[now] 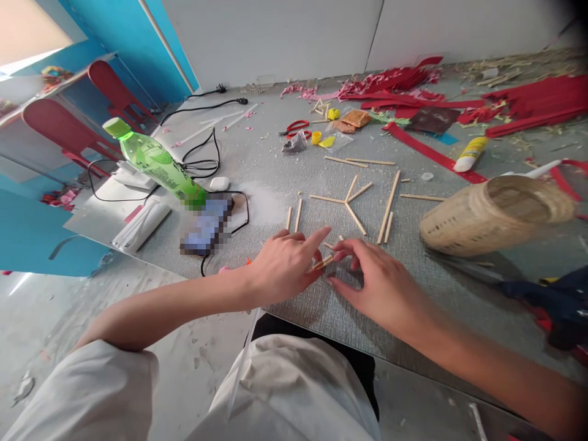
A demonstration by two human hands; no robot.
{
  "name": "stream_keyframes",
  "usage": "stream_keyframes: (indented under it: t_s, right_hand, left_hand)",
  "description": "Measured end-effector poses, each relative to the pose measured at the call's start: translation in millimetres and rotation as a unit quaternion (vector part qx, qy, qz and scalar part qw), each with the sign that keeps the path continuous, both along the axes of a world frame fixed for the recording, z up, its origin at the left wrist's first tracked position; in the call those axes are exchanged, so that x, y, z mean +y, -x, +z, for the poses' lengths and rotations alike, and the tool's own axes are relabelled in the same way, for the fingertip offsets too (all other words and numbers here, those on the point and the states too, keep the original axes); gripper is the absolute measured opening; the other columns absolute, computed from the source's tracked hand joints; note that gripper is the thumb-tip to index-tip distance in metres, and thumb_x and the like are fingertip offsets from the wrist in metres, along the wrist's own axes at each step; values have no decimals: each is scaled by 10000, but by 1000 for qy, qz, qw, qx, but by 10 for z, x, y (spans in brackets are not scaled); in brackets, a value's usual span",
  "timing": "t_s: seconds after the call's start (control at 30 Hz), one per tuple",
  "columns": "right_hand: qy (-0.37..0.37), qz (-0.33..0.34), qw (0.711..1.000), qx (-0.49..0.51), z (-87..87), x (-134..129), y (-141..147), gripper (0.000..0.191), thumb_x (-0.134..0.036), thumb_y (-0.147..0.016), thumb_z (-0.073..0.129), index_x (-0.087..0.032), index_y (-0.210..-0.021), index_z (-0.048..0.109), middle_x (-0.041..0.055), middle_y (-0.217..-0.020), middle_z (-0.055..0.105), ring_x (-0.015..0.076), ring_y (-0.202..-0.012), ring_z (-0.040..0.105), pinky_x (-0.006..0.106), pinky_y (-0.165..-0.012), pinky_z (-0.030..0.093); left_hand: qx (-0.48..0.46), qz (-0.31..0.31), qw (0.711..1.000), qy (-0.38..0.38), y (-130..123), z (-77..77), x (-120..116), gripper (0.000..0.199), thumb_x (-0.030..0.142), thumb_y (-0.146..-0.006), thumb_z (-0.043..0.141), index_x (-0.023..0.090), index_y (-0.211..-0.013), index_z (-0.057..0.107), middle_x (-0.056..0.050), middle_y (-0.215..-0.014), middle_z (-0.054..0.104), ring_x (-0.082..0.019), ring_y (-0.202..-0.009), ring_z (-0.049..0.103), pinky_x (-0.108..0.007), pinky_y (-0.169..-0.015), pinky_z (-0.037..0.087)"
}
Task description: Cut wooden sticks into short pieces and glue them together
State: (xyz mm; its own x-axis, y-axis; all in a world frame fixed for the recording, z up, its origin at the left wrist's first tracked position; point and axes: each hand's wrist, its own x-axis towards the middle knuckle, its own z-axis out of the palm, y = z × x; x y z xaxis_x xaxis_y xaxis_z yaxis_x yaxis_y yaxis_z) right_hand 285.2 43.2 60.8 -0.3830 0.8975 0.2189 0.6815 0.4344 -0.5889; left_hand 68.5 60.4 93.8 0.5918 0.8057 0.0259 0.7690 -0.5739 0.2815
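My left hand [287, 264] is low over the table, index finger stretched out. Its thumb and curled fingers close on the near end of a short wooden stick [324, 263]. Facing it from the right, my right hand [379, 275] has thumb and fingers apart, its fingertips close to the stick's other end. Beyond the hands, thin sticks form a branching figure [346, 203]. A longer stick [389, 205] lies to its right, and a pair of upright-laid sticks [298, 215] to its left. Parts of the sticks between my hands are hidden by fingers.
A brown jar [473, 220] stands at right, near a glue stick [471, 154] and a dark-handled tool [546, 300]. On the left are a green bottle [160, 165], a phone [209, 225] and black cables. Scissors [296, 128], small packets and red strips [422, 147] lie farther back.
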Motion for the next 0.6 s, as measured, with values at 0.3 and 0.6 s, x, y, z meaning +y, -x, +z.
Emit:
stream_keyframes:
  t_s: [0.3,0.6]
  right_hand:
    - [-20,-14,999,42,84,62,-310,228,-365,-968,676,-232,-1151,648,20,-842,632,194,-703,626,323,-648,529]
    - [-53,78,995,24,-76,74,-239,185,-369,-1011,696,-200,-1070,744,14,-796,640,203,-792,632,341,-736,506]
  left_hand:
    - [-15,-20,999,-39,-17,-30,1,560,221,-973,683,165,-1483,460,-35,-990,838,-216,-929,775,-354,-852,539]
    - [-59,-45,996,-42,36,-63,-11,455,228,-1011,673,184,-1434,510,-19,-1027,847,-202,-928,775,-352,-865,530]
